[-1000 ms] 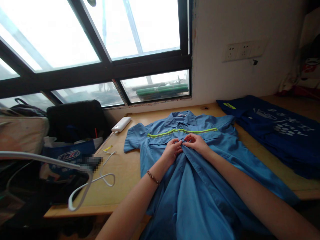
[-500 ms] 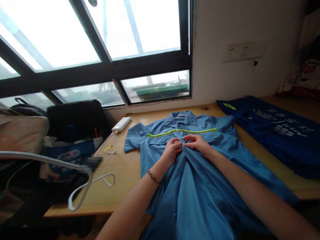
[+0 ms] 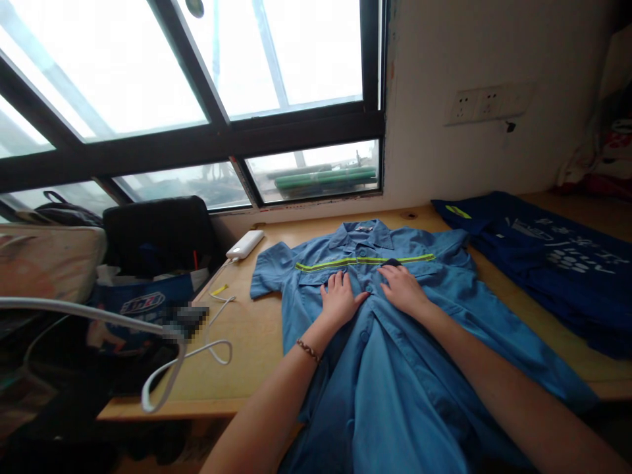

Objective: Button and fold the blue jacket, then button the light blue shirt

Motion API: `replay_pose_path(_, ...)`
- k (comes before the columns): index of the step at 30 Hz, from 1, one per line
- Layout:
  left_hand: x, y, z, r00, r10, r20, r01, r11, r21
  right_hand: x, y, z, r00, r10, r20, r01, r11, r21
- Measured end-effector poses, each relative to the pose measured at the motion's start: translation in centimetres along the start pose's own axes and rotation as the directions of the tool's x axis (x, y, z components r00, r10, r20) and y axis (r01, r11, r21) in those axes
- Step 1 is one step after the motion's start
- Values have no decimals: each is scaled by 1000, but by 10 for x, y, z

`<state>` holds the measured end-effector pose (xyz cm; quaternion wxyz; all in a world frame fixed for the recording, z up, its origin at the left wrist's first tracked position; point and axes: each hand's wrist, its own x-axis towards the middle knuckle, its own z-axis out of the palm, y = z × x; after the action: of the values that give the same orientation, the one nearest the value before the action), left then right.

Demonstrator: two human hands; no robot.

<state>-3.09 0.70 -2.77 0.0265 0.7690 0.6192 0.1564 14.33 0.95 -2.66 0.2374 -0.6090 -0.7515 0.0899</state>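
A blue short-sleeved work shirt (image 3: 395,355) lies front side up, its collar toward the window and its lower part draped over the table's near edge. A yellow-green reflective stripe (image 3: 365,261) crosses its chest. My left hand (image 3: 340,299) rests on the cloth just left of the button placket, fingers spread and thumb reaching toward a button. My right hand (image 3: 405,289) lies with fingers apart at the chest pocket, on the placket's right side. Between the hands the placket looks closed; farther down its edges fall apart, with buttons (image 3: 364,336) showing along the left one.
A dark blue printed garment (image 3: 553,263) lies on the table's right side. On the left, a white power bank (image 3: 245,244) sits with a white cable (image 3: 224,352) trailing from it. Bags (image 3: 143,303) and a black chair back (image 3: 158,230) stand beyond the left edge.
My hands have let go of the placket edges at the chest and moved apart. Their fingers have gone from pinching to lying spread on the shirt. The view has shifted slightly.
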Motion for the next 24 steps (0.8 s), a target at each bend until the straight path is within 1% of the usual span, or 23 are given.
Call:
replay_pose_path(2, 3, -4, 4, 997, 30, 73, -35, 998, 61, -1, 7, 6, 998, 22, 58, -12, 988, -156)
replay_pose_path(4, 11, -9, 8, 992, 61, 113, -71, 993, 91, 3, 14, 12, 995, 39, 92, -16, 972, -236)
replay_pose_path(7, 30, -17, 13, 989, 94, 117, -108, 988, 115, 17, 25, 18, 998, 30, 47, -15, 954, -300)
replay_pose_path(9, 44, -21, 16, 988, 105, 116, -120, 985, 127, 31, 32, 19, 1000, 20, 7, -17, 948, -319)
replay_pose_path(11, 56, -23, 18, 989, 105, 109, -120, 983, 140, 46, 38, 19, 1000, 11, -6, -12, 949, -315)
replay_pose_path(14, 72, -24, 21, 992, 86, 96, -99, 985, 139, 66, 45, 15, 1000, -4, 1, 4, 963, -271)
replay_pose_path(16, 80, -24, 22, 994, 59, 93, -70, 990, 118, 72, 45, 9, 1000, -15, -22, 10, 976, -216)
replay_pose_path(18, 88, -25, 23, 996, 35, 88, -44, 995, 92, 71, 40, 2, 995, -45, -94, 31, 988, -154)
replay_pose_path(20, 94, -26, 23, 996, 20, 81, -26, 997, 72, 59, 28, -7, 980, -94, -173, 78, 992, -99)
replay_pose_path(21, 97, -27, 23, 997, 17, 80, -22, 998, 65, 50, 20, -11, 975, -121, -184, 110, 991, -73)
replay_pose_path(22, 100, -27, 22, 997, 15, 80, -19, 998, 60, 40, 12, -13, 976, -143, -164, 136, 989, -50)
replay_pose_path(24, 105, -27, 22, 997, 10, 82, -15, 998, 60, 18, -4, -16, 987, -148, -64, 147, 989, -28)
